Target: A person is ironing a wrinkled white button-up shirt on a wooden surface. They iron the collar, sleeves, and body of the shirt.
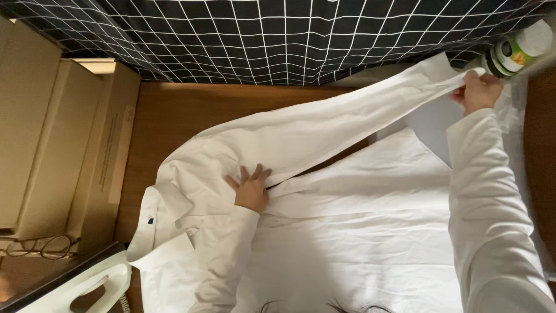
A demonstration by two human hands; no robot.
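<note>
I observe the right hand point(479, 91) with its grip pinched closed on the cuff of the white shirt's sleeve point(324, 136), pulled taut and slantwise. The left hand point(251, 189) lies flat, fingers spread, holding nothing, pressing the white shirt point(370, 232) near the shoulder. The shirt is spread on the wooden worktop point(174, 110), collar point(156, 226) leftward. Cardboard boxes point(52, 145) and eyeglasses point(40, 246) sit left.

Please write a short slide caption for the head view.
Left hand presses a white shirt flat; right hand pulls its sleeve straight.
</note>
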